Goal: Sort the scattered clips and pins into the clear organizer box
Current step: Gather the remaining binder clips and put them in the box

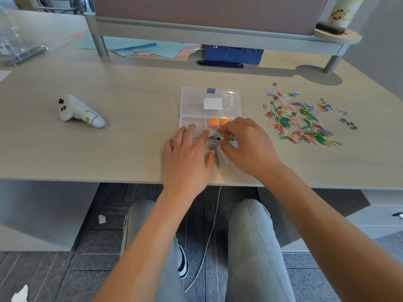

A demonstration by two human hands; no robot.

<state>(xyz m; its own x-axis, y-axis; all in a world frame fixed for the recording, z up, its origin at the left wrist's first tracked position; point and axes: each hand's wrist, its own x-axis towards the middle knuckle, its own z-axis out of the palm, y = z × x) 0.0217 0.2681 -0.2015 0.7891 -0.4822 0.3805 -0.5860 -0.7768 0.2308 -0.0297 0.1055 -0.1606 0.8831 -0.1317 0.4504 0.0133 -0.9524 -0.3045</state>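
Observation:
The clear organizer box (192, 122) lies open at the middle of the desk, its lid (210, 101) folded back with a white label. Two orange round pieces (213, 122) sit in a far compartment. Coloured pins (218, 136) fill a middle compartment. My left hand (187, 155) rests flat on the box's near left part, fingers straight. My right hand (246, 144) hovers over the box's right side, fingertips curled and pinching small pins above the pin compartment. A heap of coloured paper clips (301, 120) is scattered to the right of the box.
A white handheld controller (80, 112) lies at the left. Small grey metal pieces (349, 124) lie beyond the clips. Coloured paper sheets (139, 47) and a blue box (231, 54) sit under the raised shelf (218, 33) at the back. The desk's front edge (87, 179) is near my wrists.

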